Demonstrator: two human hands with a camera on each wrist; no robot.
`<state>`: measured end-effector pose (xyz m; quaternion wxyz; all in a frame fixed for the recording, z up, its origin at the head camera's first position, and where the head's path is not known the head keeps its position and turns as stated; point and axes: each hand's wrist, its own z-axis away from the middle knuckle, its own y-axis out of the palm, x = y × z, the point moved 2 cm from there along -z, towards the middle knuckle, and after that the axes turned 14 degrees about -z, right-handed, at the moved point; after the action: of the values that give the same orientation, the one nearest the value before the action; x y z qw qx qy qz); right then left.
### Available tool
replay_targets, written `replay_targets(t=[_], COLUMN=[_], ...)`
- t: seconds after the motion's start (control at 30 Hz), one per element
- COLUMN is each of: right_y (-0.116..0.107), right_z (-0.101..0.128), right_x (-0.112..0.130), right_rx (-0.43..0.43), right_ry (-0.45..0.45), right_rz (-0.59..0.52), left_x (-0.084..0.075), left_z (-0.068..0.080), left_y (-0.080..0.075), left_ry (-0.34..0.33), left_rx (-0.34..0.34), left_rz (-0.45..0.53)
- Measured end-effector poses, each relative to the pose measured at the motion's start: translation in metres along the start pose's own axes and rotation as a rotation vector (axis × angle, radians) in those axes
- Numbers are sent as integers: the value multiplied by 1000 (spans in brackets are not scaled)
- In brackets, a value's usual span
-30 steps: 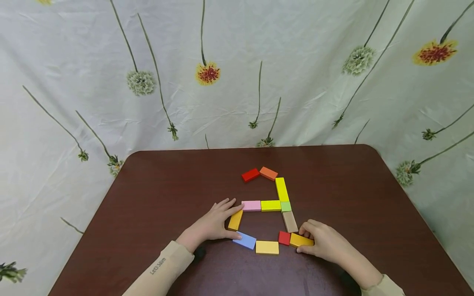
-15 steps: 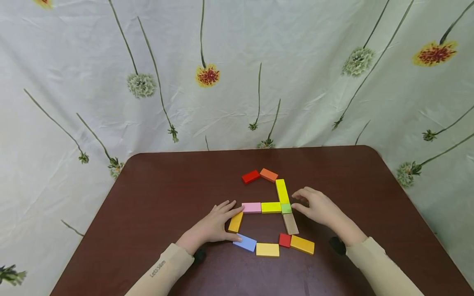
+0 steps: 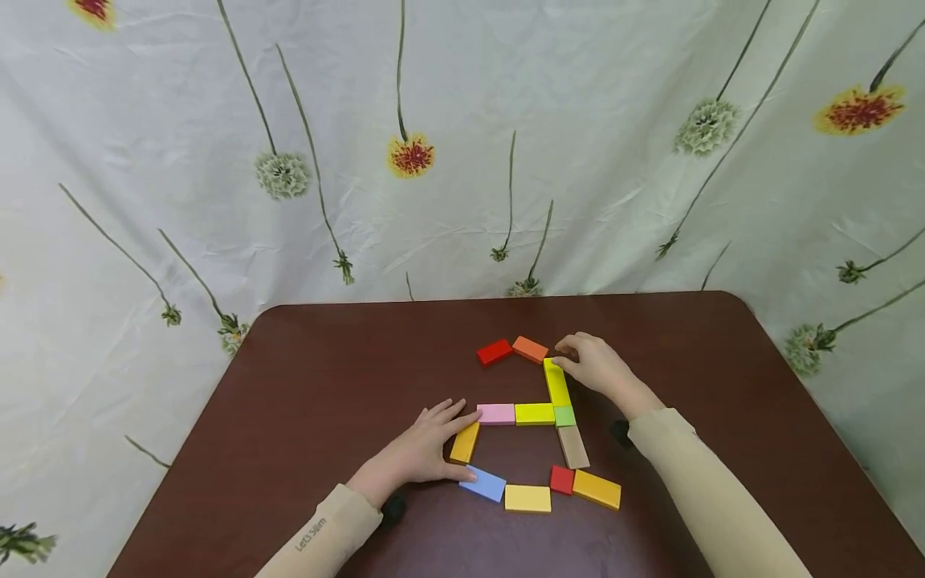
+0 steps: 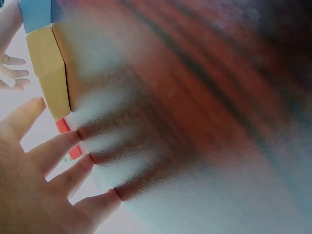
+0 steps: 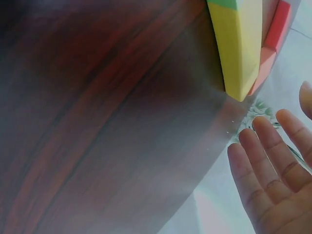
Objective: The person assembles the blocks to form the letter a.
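Note:
My left hand [image 3: 419,445] rests spread at the left of a shape laid out in flat coloured blocks. Its forefinger reaches the pink block [image 3: 496,414] and its thumb lies on the blue block [image 3: 482,485], with an amber block [image 3: 465,443] between them. At the upper right, my right hand [image 3: 596,371] is beside the far end of a long yellow block [image 3: 557,385], thumb overlapping that end in the head view. In the right wrist view its fingers [image 5: 265,153] are loosely extended, apart from the yellow block. An orange block [image 3: 531,348] lies just left of this hand.
A red block [image 3: 495,352] lies farthest back. A yellow block [image 3: 535,414], green square [image 3: 564,416] and tan block [image 3: 574,447] form the middle and right side. A pale yellow block [image 3: 527,498], red square [image 3: 561,480] and amber block [image 3: 598,489] lie in front on the table [image 3: 347,369].
My right hand has left the amber block at the front right and moved up along the right side to the long yellow block. The left hand stays put.

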<state>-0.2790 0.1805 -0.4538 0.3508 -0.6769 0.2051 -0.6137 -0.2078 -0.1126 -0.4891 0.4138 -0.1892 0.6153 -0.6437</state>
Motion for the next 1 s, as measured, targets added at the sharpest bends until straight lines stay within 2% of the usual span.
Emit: replay_targets(t=[0.3,0.7,1.0], right_y=[13,23,28], right_z=[-18,-35,-39], right_x=[3,6,12], right_rx=[17,69,80], right_ry=[26,83,63], right_rz=[-7,44,82], left_x=[-1,0,0], left_z=[2,1,2], left_y=[-2,1,0], left_ry=[5,12,6], left_rx=[7,-2,1], left_rz=[9,-5,-13])
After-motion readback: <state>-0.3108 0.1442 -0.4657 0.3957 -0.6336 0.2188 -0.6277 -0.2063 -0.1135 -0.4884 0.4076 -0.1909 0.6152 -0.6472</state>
